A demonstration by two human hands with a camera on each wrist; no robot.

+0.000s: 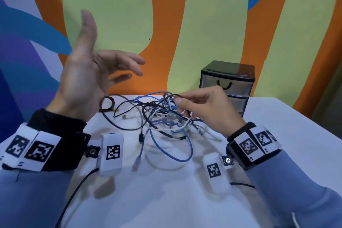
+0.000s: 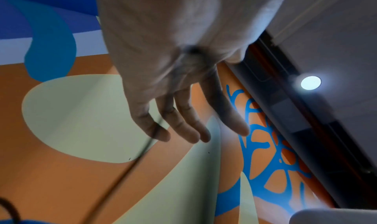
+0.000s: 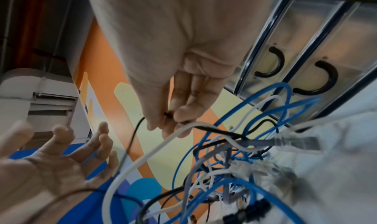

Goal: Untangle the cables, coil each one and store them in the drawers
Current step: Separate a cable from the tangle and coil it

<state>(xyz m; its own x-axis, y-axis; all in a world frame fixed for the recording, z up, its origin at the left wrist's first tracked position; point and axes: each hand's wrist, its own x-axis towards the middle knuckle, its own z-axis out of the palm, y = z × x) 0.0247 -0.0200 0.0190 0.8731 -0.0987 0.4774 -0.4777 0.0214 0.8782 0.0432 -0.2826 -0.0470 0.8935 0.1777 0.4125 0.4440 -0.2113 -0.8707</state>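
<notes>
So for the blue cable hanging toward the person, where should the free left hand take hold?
Probably the clear plug at the free end of the blue cable. It lies apart from the tangle on the table. Come from the near left, where the left hand hovers open; the right hand pinches a black cable.

left hand | fingers spread | thin black cable across them
</notes>
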